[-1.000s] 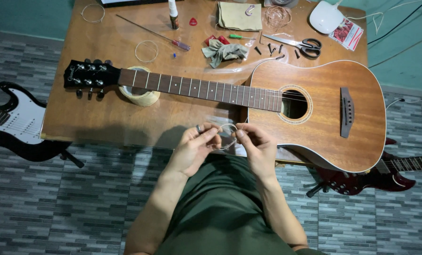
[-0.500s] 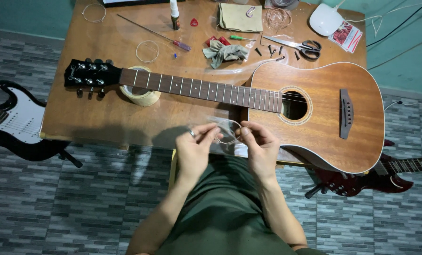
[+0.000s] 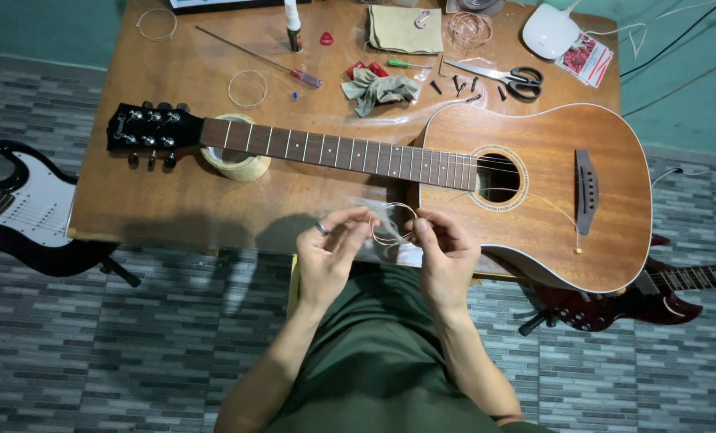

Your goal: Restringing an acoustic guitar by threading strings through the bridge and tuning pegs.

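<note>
Head view: a person sits at a wooden bench (image 3: 173,200), both hands raised just off its near edge.
Left hand: the left hand (image 3: 330,256), a ring on one finger, has its fingers curled and its fingertips pinched on the left side of a coiled guitar string (image 3: 394,224).
Right hand: the right hand (image 3: 446,256) pinches the coil's right side between thumb and forefinger; a clear plastic sleeve (image 3: 378,244) lies under both hands.
String position: the coil hangs between the two hands, just in front of the acoustic guitar (image 3: 534,184).
Risk: a loosened pinch would likely let the springy coil snap open and tangle, or kink the wire.
Orientation: the coil is round, its face turned up towards the camera; no free end can be made out. The guitar's long axis runs left to right, headstock (image 3: 149,132) at the left.
</note>
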